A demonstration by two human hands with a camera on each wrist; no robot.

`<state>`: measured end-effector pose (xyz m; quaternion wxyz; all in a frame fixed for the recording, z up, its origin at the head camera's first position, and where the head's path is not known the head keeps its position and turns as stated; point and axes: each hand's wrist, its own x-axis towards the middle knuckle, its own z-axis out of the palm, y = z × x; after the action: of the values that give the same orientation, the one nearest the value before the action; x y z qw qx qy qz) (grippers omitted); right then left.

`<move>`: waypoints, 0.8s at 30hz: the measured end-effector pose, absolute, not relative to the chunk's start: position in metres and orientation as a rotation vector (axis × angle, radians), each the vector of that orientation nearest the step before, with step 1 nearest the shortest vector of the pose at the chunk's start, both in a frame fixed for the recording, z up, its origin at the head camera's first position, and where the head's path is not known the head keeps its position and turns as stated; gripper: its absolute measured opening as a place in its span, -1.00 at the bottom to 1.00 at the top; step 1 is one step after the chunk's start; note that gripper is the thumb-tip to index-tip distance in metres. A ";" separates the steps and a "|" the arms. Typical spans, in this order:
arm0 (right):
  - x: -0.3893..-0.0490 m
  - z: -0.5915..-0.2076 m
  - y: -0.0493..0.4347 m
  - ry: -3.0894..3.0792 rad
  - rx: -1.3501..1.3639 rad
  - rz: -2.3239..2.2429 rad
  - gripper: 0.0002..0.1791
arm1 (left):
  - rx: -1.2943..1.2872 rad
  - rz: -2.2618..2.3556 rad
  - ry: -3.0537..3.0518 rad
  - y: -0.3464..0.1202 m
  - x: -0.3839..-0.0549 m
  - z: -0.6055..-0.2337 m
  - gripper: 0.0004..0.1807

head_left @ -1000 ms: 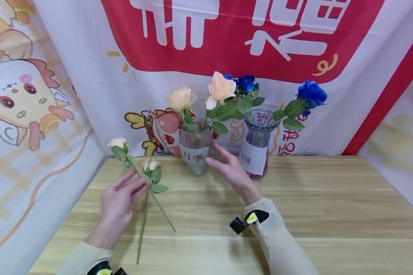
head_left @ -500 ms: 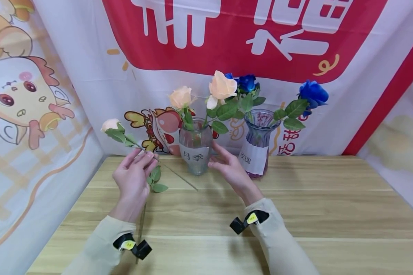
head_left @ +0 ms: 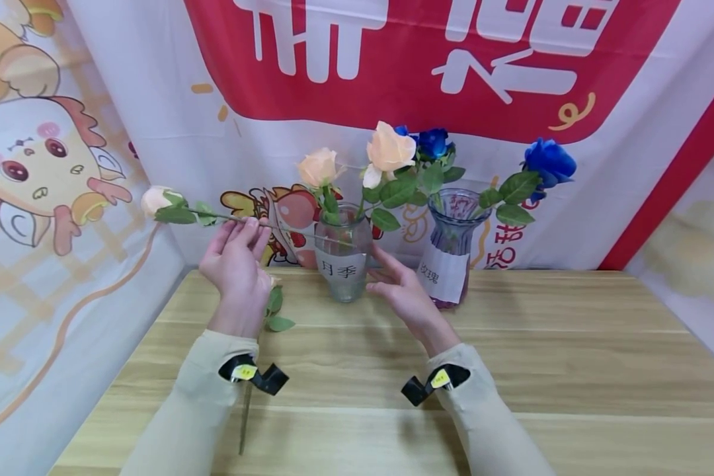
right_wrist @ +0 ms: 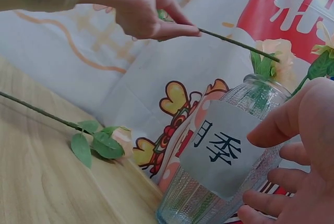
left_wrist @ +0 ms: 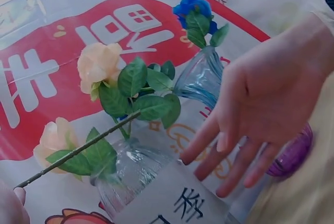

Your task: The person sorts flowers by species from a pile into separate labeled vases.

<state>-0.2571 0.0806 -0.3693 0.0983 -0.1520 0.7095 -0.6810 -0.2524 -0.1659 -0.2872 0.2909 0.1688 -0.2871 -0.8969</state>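
My left hand [head_left: 238,271] pinches the stem of a pale peach rose [head_left: 159,203] between thumb and fingers. The bloom points left, and the bare stem [left_wrist: 83,150] stretches right, crossing in front of the clear glass vase [head_left: 346,289] in the head view. From the right wrist view, the stem's end lies just above the vase's rim [right_wrist: 266,81]. Two peach roses [head_left: 391,147] stand in that vase, which bears a white label [right_wrist: 222,148]. My right hand [head_left: 410,294] is at the vase's right side, fingers extended; whether it touches the glass is unclear.
Another pale rose [right_wrist: 107,143] lies on the wooden table [head_left: 529,370], partly hidden by the left arm in the head view. A blue-purple vase [head_left: 449,248] with blue roses [head_left: 549,163] stands right of the clear one. A printed cloth backdrop [head_left: 262,155] rises behind.
My left hand has lifted the rose off the table area and moved it up and toward the vase, turning its stem nearly level. The right hand has stayed by the vase.
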 end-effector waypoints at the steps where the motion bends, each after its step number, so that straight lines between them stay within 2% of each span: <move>1: -0.257 -0.369 0.081 2.102 -0.448 -2.014 -0.11 | 0.449 -2.385 -0.760 -0.164 -0.255 -0.286 -0.68; 7: -0.257 -0.370 0.081 2.101 -0.442 -2.009 -0.12 | 0.438 -2.343 -0.705 -0.156 -0.266 -0.282 -0.72; 15: -0.257 -0.368 0.079 2.096 -0.448 -2.016 -0.13 | 0.401 -2.263 -0.688 -0.151 -0.274 -0.281 -0.62; 24: -0.256 -0.369 0.080 2.103 -0.422 -2.021 -0.16 | 0.327 -2.197 -0.794 -0.130 -0.282 -0.280 -0.67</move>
<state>-0.2561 0.0797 -0.3686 0.0973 -0.1426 0.7103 -0.6825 -0.2823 -0.1298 -0.2797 0.3816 0.1280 -0.3113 -0.8609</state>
